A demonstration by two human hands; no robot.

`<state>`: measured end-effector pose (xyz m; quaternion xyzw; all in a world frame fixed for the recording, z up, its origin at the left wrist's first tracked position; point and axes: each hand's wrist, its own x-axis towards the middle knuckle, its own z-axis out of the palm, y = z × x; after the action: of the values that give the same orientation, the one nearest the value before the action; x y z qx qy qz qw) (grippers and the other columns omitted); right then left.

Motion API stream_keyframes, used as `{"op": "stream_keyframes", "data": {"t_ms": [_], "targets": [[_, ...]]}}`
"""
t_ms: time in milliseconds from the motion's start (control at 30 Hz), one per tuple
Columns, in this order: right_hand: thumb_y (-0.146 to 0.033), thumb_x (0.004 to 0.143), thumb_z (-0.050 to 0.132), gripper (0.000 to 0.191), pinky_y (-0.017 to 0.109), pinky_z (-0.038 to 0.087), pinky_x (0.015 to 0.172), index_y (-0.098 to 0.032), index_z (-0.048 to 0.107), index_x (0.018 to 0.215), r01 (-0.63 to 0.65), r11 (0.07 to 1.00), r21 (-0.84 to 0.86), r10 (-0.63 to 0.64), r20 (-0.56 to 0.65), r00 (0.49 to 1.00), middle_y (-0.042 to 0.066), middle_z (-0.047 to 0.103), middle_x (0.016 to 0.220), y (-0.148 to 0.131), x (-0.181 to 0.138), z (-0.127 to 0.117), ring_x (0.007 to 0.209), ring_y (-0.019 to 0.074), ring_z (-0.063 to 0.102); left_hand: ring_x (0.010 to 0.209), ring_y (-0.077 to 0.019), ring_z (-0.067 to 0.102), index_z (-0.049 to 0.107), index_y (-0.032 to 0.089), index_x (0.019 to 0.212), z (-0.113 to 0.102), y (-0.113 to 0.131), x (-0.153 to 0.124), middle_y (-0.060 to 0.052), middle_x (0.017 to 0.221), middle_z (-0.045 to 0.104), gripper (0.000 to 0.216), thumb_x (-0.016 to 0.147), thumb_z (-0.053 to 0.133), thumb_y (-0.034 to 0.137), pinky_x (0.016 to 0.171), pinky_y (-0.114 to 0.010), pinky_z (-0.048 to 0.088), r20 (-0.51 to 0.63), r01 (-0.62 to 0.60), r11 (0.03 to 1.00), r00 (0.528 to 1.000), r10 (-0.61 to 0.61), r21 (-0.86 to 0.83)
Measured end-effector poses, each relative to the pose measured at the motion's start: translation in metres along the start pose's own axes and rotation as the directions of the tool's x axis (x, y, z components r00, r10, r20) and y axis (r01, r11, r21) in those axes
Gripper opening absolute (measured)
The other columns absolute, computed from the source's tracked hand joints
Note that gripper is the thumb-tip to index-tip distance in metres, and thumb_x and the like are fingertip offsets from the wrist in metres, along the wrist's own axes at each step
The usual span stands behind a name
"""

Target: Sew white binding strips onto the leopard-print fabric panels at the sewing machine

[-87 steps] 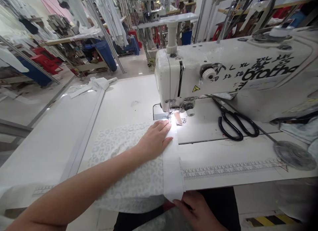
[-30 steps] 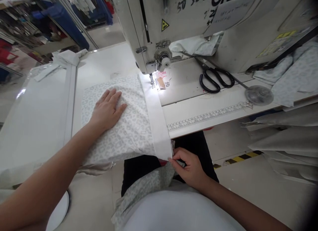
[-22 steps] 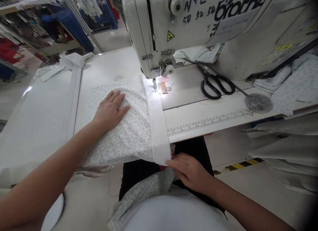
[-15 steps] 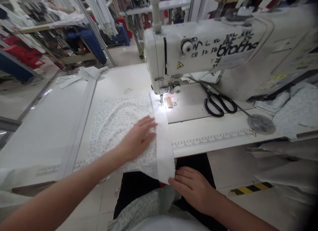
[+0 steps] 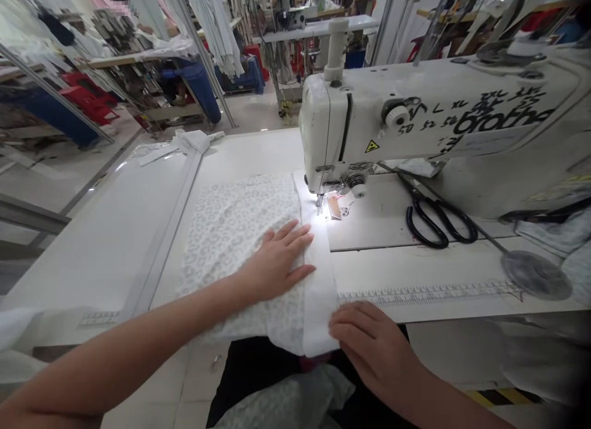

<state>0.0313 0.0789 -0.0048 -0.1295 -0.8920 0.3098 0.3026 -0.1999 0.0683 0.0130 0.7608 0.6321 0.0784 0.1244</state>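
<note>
At nine o'clock the cloth [image 5: 231, 244] is showing a soft, matt knit, and at six o'clock the band [image 5: 318, 306] is looking smoother. At two o'clock the machine [image 5: 415, 115] is wearing scuffed off-white paint (glossy only in patches). At three o'clock the scissors [image 5: 438, 223] are showing shiny black plastic handles, and the table [image 5: 111, 244] is looking smooth and white.

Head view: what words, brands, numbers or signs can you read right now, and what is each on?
"brother" (end letters blurred): brand on the sewing machine arm.
Handwritten black marks on the arm: too blurred to read.
Yellow triangular warning sign: no readable words.
Printed ruler strip: numbers too small to read.
</note>
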Motion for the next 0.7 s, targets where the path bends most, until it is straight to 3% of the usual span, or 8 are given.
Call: {"op": "stream_keyframes", "data": {"t_ms": [267,567,700], "targets": [[-0.005,0.085,0.041,0.023,0.032,0.046,0.067,-0.018,0.060,0.082,-0.038,0.998,-0.050,0.042,0.074,0.996,0.006,0.063,0.077,0.033,0.044,-0.014,0.075,0.0188,0.055,0.138,-0.0277,0.016,0.034,0.020,0.135,-0.010,-0.033,0.042,-0.007,0.147,0.031,0.053,0.090,0.038,0.047,0.105,-0.050,0.026,-0.042,-0.032,0.998,0.999,0.034,0.051],[-0.007,0.083,0.043,0.021,0.031,0.043,0.063,-0.018,0.059,0.077,-0.044,0.985,-0.169,0.062,0.100,0.993,0.004,0.062,0.074,0.075,0.091,-0.015,0.072,0.0186,0.054,0.134,-0.0300,0.025,0.039,0.014,0.131,-0.022,-0.076,0.087,-0.014,0.136,0.043,0.052,0.090,0.038,0.047,0.100,-0.045,0.034,-0.060,-0.050,0.992,0.997,0.057,0.118],[-0.006,0.084,0.040,0.023,0.037,0.048,0.073,-0.018,0.060,0.081,-0.072,0.982,-0.177,0.086,0.072,0.994,0.007,0.064,0.087,0.077,0.101,-0.017,0.085,0.0218,0.057,0.133,-0.0291,0.027,0.044,0.012,0.127,-0.032,-0.088,0.105,-0.015,0.138,0.040,0.047,0.091,0.040,0.041,0.103,-0.046,0.030,-0.133,-0.074,0.979,0.986,0.100,0.191]]}}
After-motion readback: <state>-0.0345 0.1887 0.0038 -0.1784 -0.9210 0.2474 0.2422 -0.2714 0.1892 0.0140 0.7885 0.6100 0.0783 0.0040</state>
